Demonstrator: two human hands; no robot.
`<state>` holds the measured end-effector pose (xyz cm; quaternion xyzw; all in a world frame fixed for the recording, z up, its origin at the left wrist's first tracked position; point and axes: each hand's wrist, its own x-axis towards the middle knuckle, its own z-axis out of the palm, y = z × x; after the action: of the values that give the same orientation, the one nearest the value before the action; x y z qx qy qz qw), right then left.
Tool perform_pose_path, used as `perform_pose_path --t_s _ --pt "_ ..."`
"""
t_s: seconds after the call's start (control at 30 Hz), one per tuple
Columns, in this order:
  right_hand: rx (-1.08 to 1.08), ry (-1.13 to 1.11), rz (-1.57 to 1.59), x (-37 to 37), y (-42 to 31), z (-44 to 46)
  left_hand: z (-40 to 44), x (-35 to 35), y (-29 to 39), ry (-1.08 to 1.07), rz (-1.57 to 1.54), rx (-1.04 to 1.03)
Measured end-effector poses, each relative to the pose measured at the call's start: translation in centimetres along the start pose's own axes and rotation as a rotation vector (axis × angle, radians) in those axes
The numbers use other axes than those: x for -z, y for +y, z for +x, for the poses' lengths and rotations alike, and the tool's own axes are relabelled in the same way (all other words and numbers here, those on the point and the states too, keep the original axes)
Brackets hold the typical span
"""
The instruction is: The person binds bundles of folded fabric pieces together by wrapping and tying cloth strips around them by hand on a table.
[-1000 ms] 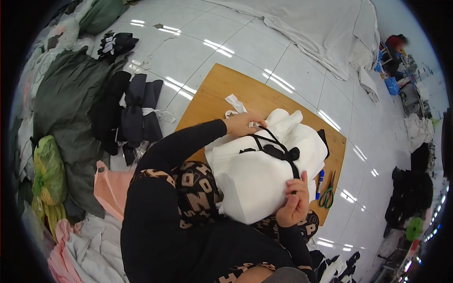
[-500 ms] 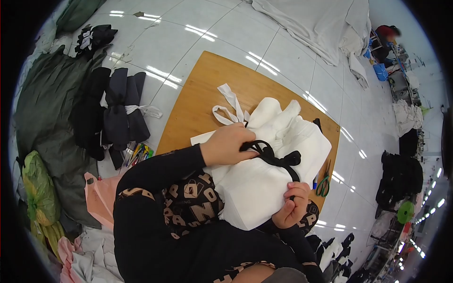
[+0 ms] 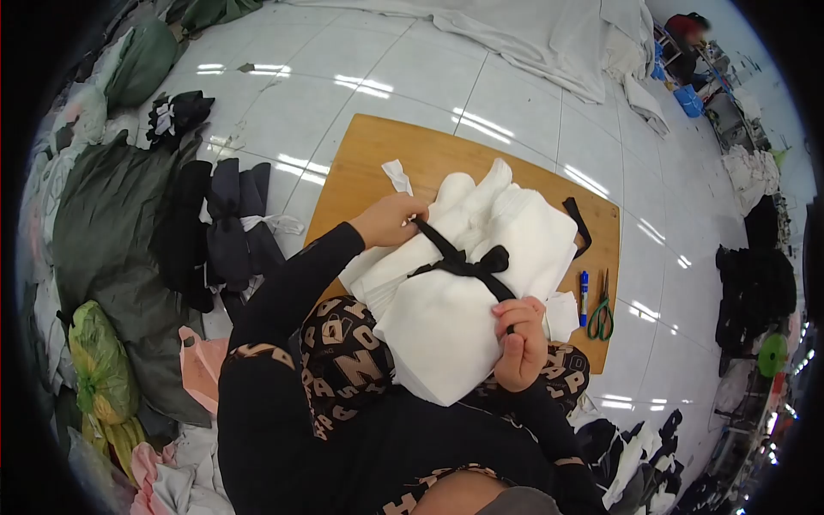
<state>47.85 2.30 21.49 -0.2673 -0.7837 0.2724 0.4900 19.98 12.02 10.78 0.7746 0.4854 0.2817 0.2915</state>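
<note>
A bundle of white fabric [image 3: 446,335] lies across my lap and the near part of the low wooden table [image 3: 356,159]. Around its middle runs a black fabric strip [image 3: 463,266], knotted on top with a loop. My left hand [image 3: 390,221] is closed on one end of the strip, pulling it out toward the upper left. On the other side, my right hand [image 3: 521,343] has its fingers curled round the opposite end. A white strip [image 3: 396,176] sticks out beyond my left hand.
Green-handled scissors [image 3: 601,318] and a blue marker [image 3: 584,296] lie at the table's right side, near another black strip [image 3: 577,225]. Tied dark fabric bundles [image 3: 227,223] and a pink bag [image 3: 203,365] are on the left. A person [image 3: 685,34] is far off at upper right.
My left hand has moved up and left, drawing the black strip taut into a tighter knot. My right hand keeps its end. The view has shifted slightly.
</note>
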Motion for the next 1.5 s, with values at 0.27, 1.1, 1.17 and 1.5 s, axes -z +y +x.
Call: perform_pose_path --t_s 0.27,1.1,1.17,1.5 --pt "0.027 0.103 -0.017 0.4 0.4 -0.9 0.9 -6.3 -7.8 -0.145 -0.719 0.355" --pt "-0.196 0.408 0.107 2.1 -0.1 -4.6 -0.4 -9.7 -5.3 -0.217 -1.679 0.423" --pt "-0.237 0.417 0.073 2.1 -0.2 -4.8 -0.9 -10.4 -6.4 -0.196 -1.683 0.452" --pt "-0.233 0.349 0.001 1.7 -0.6 -4.1 -1.6 -8.6 -6.6 -0.305 -1.622 0.424"
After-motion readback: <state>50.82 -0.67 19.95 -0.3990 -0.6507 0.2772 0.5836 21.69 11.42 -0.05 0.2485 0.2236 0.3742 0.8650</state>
